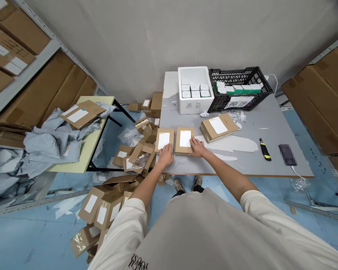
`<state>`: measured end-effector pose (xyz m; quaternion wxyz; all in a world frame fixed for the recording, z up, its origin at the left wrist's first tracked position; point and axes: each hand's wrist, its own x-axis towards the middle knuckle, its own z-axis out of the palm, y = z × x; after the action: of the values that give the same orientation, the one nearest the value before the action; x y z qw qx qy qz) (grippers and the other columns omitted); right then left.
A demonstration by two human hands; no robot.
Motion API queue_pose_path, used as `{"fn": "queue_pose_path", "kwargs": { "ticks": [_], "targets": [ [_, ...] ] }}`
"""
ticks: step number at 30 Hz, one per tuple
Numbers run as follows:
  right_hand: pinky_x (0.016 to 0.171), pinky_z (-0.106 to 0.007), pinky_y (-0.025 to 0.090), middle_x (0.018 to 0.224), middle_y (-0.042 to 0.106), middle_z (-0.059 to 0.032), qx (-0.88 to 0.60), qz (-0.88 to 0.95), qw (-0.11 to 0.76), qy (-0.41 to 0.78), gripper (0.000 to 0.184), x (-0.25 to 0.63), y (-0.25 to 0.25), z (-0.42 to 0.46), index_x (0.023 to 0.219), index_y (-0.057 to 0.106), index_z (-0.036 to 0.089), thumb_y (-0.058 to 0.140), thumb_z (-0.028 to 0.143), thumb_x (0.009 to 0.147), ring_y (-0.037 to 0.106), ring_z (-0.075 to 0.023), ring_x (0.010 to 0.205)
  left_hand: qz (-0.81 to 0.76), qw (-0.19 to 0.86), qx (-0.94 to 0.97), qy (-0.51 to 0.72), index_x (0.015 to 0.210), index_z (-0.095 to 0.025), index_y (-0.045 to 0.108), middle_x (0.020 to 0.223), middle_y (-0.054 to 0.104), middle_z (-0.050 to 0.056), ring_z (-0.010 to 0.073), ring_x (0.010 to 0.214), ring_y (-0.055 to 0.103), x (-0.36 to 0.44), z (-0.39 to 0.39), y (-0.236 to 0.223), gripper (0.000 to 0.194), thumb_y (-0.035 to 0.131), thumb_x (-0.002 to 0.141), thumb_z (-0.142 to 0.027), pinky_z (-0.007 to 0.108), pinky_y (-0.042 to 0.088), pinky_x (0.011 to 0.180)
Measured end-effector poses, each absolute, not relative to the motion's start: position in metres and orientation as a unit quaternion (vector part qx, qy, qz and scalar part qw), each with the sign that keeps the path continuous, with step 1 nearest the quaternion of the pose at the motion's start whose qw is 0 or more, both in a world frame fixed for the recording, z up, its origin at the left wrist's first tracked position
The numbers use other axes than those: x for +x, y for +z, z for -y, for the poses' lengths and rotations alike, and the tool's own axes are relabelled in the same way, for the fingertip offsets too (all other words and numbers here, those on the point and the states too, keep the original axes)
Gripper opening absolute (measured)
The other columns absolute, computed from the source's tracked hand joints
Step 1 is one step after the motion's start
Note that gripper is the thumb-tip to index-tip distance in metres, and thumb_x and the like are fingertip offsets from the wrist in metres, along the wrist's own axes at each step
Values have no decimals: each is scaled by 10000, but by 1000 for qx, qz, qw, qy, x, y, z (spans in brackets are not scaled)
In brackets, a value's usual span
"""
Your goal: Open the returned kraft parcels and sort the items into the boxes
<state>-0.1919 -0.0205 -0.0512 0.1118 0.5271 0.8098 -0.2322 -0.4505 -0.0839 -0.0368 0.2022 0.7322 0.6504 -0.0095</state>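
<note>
Carton (160, 134) at eleven o'clock sits under the left hand (165, 155), fingers laid open on top. Just beside it, nearer twelve, the right hand (197, 147) rests slightly spread fingers on the second box (185, 128). Both look light, stiff; hold opposite sides.

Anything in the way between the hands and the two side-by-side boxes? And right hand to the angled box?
Nothing visible for the pair: left hand touches left box, right hand right box. Toward the angled box, only a flat white patch.
</note>
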Motion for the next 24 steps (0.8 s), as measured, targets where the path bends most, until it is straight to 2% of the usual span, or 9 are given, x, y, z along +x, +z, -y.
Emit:
{"fn": "queue_pose_path", "kwargs": {
  "ticks": [5, 8, 12, 17, 24],
  "targets": [
    [1236, -503, 152, 1733, 23, -244, 517, -818, 112, -228, 1106, -209, -52, 21, 1663, 130, 95, 727, 443, 799, 98, -369, 1592, -639, 211, 740, -3, 1608, -134, 290, 1655, 366, 189, 314, 1526, 344, -459, 81, -35, 722, 477, 911, -174, 484, 277, 1233],
    [1241, -490, 149, 1735, 30, -239, 513, -820, 109, -230, 1061, -210, -50, 22, 1663, 137, 90, 688, 449, 831, 98, -355, 1598, -634, 204, 746, -4, 1565, -153, 359, 1604, 440, 181, 308, 1481, 402, -462, 78, -34, 686, 494, 893, -154, 466, 320, 1205],
    [1230, -523, 163, 1739, 102, -202, 532, -812, 90, -223, 866, -208, -44, 26, 1648, 236, 133, 567, 467, 921, 115, -344, 1597, -649, 182, 739, 3, 1500, -181, 438, 1510, 520, 175, 314, 1418, 459, -458, 71, -32, 615, 506, 890, -162, 469, 348, 1177],
    [1221, -520, 176, 1736, 162, -170, 549, -813, 42, -191, 654, -185, -35, 21, 1576, 415, 170, 477, 439, 983, 129, -320, 1593, -624, 182, 760, 28, 1514, -183, 431, 1602, 404, 174, 317, 1500, 355, -424, 55, -25, 608, 508, 911, -191, 484, 294, 1215],
    [1209, -524, 202, 1729, 184, -162, 607, -777, 2, -165, 615, -90, -26, -6, 1559, 445, 190, 479, 419, 990, 169, -322, 1577, -567, 195, 799, 40, 1557, -210, 413, 1653, 361, 143, 311, 1531, 317, -324, 25, -22, 648, 505, 916, -194, 500, 284, 1234]
  ]
}}
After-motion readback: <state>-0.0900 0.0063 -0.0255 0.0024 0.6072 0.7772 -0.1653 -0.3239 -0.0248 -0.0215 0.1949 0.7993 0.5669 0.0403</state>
